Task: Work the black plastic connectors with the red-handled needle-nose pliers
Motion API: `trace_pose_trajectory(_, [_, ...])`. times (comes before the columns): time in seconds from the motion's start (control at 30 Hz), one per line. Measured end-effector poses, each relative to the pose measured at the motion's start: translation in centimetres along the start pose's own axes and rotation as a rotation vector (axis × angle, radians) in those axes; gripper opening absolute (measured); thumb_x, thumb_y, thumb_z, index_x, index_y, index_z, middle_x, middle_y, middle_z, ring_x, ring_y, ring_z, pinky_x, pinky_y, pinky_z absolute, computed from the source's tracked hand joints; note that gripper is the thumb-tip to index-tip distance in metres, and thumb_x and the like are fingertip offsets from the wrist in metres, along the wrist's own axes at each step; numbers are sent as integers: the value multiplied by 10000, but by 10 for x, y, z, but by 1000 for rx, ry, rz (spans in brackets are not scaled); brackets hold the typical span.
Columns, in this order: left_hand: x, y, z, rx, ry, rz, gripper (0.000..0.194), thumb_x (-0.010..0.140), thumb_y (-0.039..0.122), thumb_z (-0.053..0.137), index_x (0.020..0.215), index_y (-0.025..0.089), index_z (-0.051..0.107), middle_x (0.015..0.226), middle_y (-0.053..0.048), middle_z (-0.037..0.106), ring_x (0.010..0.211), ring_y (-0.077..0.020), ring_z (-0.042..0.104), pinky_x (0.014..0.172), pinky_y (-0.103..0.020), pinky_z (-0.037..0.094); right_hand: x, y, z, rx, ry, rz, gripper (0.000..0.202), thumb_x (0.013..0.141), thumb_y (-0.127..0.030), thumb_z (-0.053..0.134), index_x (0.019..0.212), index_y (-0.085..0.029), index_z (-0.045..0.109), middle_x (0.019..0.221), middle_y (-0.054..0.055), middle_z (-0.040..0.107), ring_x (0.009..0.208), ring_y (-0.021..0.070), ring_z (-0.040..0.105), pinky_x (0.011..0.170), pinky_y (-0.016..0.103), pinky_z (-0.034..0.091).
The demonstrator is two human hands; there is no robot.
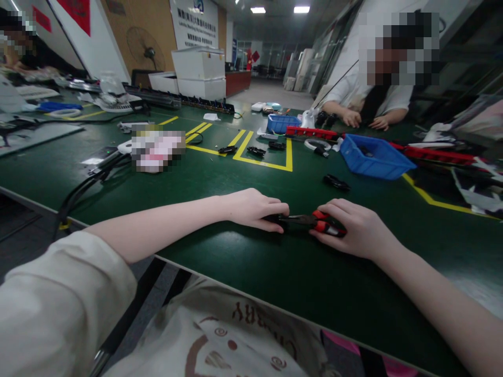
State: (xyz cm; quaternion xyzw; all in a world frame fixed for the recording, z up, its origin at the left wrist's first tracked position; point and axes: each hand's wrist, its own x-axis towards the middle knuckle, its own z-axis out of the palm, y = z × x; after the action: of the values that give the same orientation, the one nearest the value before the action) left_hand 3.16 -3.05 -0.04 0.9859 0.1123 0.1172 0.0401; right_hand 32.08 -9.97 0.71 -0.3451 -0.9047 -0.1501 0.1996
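Pliers [302, 220], one pair, red-handled: right of centre; long axis crosswise, jaws pointing left. Right hand [359, 226]: fingers curled round the handles. Left hand [251, 207]: fingers narrow, pinching one black part [275, 217] at the tips. Tabletop [220, 262], green: four loose black pieces [336, 182], two blue bins [377, 161], upper half.
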Motion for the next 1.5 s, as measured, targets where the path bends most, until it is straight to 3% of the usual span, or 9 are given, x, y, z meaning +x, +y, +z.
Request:
trace_pose_trajectory(0.17, [-3, -3, 1, -66, 59, 45, 425, 910, 545, 665, 1163, 218, 572, 1072, -54, 708, 815, -174, 692, 629, -256, 403, 1, -4, 0, 74, -5, 41, 273, 864, -433, 675, 1014, -207, 638, 903, 80, 694, 757, 212, 667, 643, 328, 535])
trace_pose_trajectory(0.3, [-2, -5, 2, -31, 45, 43, 352, 956, 520, 607, 1132, 217, 577, 1023, -43, 709, 777, -165, 683, 608, -254, 387, 0, -2, 1, 35, 25, 13, 283, 881, -454, 646, 1004, -200, 625, 906, 89, 689, 740, 206, 661, 635, 325, 533])
trace_pose_trajectory(0.53, [0, -3, 1, 87, 39, 65, 385, 963, 566, 571, 1113, 212, 599, 950, -46, 714, 667, -160, 649, 597, -279, 382, -1, -4, 0, -40, 4, 0, 280, 862, -428, 656, 1002, -187, 641, 919, 107, 700, 769, 220, 654, 675, 340, 535])
trace_pose_trajectory(0.77, [-1, -1, 1, 92, -9, 54, 425, 982, 574, 538, 1185, 203, 580, 1002, -66, 721, 739, -176, 680, 642, -275, 425, 0, -5, -1, -59, 12, -11, 281, 876, -422, 641, 1007, -174, 650, 920, 114, 698, 799, 228, 640, 701, 345, 522])
trace_pose_trajectory(1.3, [-2, -1, 1, 37, 13, 67, 420, 986, 569, 532, 1143, 188, 614, 926, -54, 725, 726, -164, 670, 644, -246, 426, -3, -6, -2, -91, -17, 6, 372, 908, -471, 606, 1026, -123, 665, 967, 138, 704, 838, 239, 615, 728, 375, 494])
trace_pose_trajectory(1.5, [-2, -3, 3, 16, 29, 60, 439, 986, 579, 528, 1141, 182, 629, 865, -40, 713, 722, -155, 674, 622, -228, 421, -3, -3, 2, -164, 74, -42, 392, 893, -480, 613, 1040, -121, 671, 979, 145, 698, 880, 259, 600, 750, 385, 478])
